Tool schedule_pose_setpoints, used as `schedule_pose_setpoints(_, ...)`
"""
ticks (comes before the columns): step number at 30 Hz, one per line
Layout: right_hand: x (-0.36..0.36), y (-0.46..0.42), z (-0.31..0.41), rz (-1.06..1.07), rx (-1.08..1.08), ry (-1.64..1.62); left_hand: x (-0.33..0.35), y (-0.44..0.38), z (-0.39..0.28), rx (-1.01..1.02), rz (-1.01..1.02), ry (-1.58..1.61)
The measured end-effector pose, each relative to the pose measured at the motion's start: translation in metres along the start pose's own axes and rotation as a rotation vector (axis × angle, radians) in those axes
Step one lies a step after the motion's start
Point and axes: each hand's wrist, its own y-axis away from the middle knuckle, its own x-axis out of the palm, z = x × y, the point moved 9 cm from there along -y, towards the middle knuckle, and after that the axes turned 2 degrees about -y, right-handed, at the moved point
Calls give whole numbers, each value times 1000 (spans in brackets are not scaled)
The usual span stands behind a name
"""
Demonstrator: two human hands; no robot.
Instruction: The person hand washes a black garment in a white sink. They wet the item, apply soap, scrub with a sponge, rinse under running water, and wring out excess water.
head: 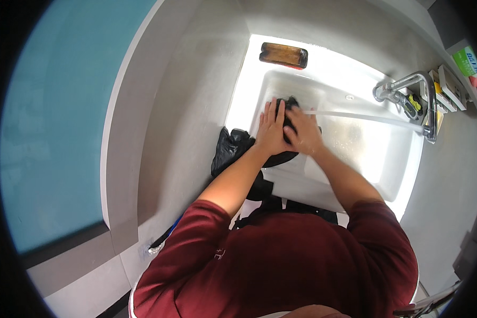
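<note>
In the left part of a white sink (342,139), wet black cloth (280,159) lies under both my hands. My left hand (271,129) presses on it with the fingers stretched out and slightly spread. Beside it, my right hand (304,131) rests on the same cloth, thumb towards the left hand; its fingers are blurred, so its grip is unclear. A stream of water runs from the chrome faucet (430,107) across to the right hand. More black material (230,149) hangs over the sink's left edge, next to my left forearm.
A wooden-backed scrub brush (284,55) lies on the sink's far rim. By the faucet's base are a dark bottle-like item (409,106) and white racks or boxes (451,87). A green package (467,60) sits at the right wall. A grey wall borders the sink on the left.
</note>
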Motion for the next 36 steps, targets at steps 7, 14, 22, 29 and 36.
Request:
schedule_pose_setpoints(7, 5, -8, -17, -130, 112, -148, 30, -29, 8, 151, 132, -89)
schedule_pose_setpoints(14, 27, -32, -47, -100, 200, -140, 32, -44, 15, 119, 130, -220)
schedule_pose_setpoints(22, 49, -71, -167, -126, 366, 130, -24, -49, -16, -229, -115, 19)
schedule_pose_setpoints(29, -17, -36, -149, -47, 876, -1028, 10, 35, -10, 15, 349, -506)
schedule_pose_setpoints(36, -21, -41, -55, 57, 496, -179, 23, 35, -4, -49, 285, -492)
